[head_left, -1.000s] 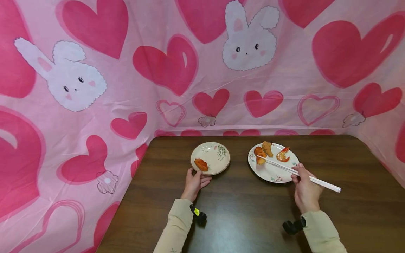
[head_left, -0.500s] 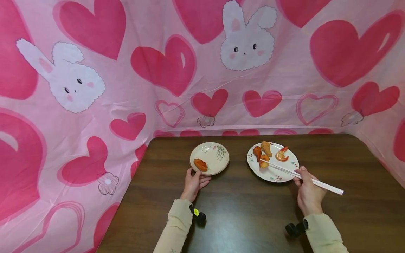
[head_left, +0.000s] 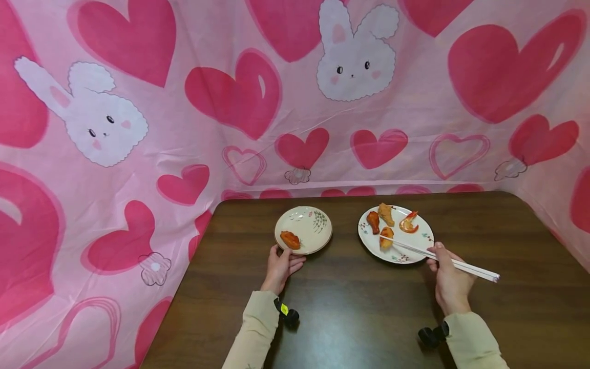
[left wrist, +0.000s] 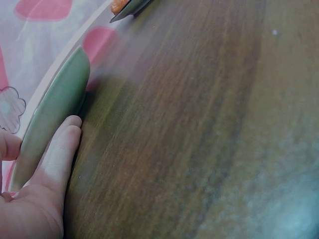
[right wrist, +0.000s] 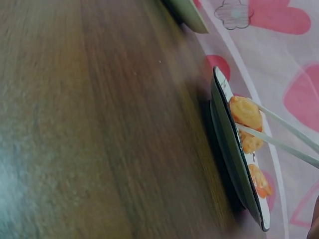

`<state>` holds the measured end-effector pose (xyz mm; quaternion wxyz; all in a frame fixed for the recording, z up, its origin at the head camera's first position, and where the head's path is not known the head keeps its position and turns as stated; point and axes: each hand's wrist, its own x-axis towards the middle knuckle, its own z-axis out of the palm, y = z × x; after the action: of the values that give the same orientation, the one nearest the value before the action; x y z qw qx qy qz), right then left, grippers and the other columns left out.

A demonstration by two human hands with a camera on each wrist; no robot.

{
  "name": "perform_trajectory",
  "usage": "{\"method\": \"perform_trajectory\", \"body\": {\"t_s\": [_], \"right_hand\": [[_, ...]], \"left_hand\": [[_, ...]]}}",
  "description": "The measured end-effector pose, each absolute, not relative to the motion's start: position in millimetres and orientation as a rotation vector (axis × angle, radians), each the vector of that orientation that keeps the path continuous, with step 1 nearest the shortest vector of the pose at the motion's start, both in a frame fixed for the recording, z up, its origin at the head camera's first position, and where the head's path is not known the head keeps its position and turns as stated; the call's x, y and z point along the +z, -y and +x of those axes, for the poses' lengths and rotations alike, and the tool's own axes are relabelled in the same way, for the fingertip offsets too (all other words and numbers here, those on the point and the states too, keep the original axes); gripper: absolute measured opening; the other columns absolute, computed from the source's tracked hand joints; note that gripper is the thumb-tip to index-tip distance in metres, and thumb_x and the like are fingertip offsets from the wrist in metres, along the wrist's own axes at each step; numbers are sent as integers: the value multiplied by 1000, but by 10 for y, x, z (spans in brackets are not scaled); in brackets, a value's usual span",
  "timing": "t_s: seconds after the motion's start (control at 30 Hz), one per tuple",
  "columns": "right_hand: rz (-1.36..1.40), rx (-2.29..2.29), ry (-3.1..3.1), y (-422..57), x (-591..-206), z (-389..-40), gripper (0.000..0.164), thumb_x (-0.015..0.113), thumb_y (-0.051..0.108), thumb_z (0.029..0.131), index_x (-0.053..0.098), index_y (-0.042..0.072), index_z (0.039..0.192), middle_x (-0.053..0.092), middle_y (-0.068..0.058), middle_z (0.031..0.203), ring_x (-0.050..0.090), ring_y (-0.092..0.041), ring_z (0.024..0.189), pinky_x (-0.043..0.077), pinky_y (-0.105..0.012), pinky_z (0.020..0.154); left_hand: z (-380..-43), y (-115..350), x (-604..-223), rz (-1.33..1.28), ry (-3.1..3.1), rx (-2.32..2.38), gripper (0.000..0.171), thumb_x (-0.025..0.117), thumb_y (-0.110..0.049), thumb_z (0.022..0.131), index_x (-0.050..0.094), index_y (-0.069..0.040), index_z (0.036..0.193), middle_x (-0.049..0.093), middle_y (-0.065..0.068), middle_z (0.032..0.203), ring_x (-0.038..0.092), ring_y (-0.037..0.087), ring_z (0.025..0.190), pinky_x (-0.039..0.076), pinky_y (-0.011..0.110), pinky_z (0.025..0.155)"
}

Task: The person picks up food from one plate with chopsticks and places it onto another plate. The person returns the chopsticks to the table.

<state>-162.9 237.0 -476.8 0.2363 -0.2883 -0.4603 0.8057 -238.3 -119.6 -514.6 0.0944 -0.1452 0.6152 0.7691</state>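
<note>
Gripping a pair of white chopsticks (head_left: 475,270), the right hand (head_left: 450,283) stands at the four o'clock side of the white plate (head_left: 421,237), its fingers clamped round the sticks. Their tips point toward ten o'clock and reach a golden piece (head_left: 386,240), which lies on that plate at eight o'clock, near the middle; the right wrist view shows a stick to either side, though how firmly they press cannot be told. Beyond it are a drumstick (head_left: 373,222) at ten o'clock, a breaded piece (head_left: 385,214) at eleven and a shrimp (head_left: 408,223) at one. The left hand (head_left: 280,266) pinches the small plate (head_left: 318,236) at its seven o'clock rim; a wing (head_left: 290,239) sits there at eight. Beneath both plates is the wooden surface (head_left: 350,287). The step in hand appears to be securing the golden piece; lifting it would call for an even squeeze, clear of the drumstick.
</note>
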Motion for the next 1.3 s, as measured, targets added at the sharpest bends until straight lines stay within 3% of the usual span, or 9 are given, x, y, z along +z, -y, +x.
{"method": "perform_trajectory", "body": {"t_s": [0.2, 0.43, 0.57, 0.8, 0.97, 1.3], "right_hand": [[-834, 2173, 1414, -2375, -4779, -1583, 16, 77, 33, 80, 75, 18, 80, 72, 9, 70, 59, -5, 50, 50, -13, 48], [-840, 2127, 1439, -2365, -4770, -1558, 21, 76, 31, 81, 75, 10, 85, 71, 9, 67, 58, -6, 48, 49, -14, 47], [-833, 2098, 1458, -2390, -4786, -1534, 22, 76, 34, 80, 75, 12, 85, 71, 10, 68, 59, -5, 50, 49, -13, 48], [-710, 1983, 1523, -2637, -5251, -1660, 39, 77, 38, 78, 75, 5, 99, 73, 8, 76, 61, -4, 52, 50, -14, 47], [-703, 1955, 1492, -2767, -5485, -1767, 41, 80, 35, 77, 74, 2, 102, 74, 1, 79, 61, -7, 51, 48, -14, 45], [-578, 1928, 1514, -2889, -5328, -1809, 44, 76, 33, 81, 71, -4, 105, 74, -1, 78, 62, -9, 52, 50, -16, 45]], "left_hand": [[-2365, 1171, -5162, -430, -1822, 2261, 56, 44, -15, 101, 14, -5, 148, 71, 17, 100, 73, 22, 85, 59, 36, 80], [-2373, 1151, -5207, -431, -1811, 2258, 57, 44, -15, 100, 14, -6, 148, 71, 18, 100, 73, 21, 84, 59, 36, 80], [-2373, 1147, -5233, -426, -1814, 2255, 58, 44, -14, 100, 13, -6, 148, 71, 19, 101, 73, 21, 84, 59, 37, 80], [-2353, 1158, -5241, -418, -1813, 2258, 54, 44, -13, 100, 16, -5, 146, 71, 15, 97, 73, 22, 83, 60, 37, 79], [-2362, 1186, -5228, -426, -1805, 2258, 54, 44, -14, 101, 16, -6, 146, 69, 11, 92, 73, 21, 82, 60, 35, 78], [-2433, 1224, -5134, -442, -1807, 2267, 54, 45, -15, 100, 17, -8, 146, 69, 11, 94, 73, 21, 82, 59, 35, 79]]}}
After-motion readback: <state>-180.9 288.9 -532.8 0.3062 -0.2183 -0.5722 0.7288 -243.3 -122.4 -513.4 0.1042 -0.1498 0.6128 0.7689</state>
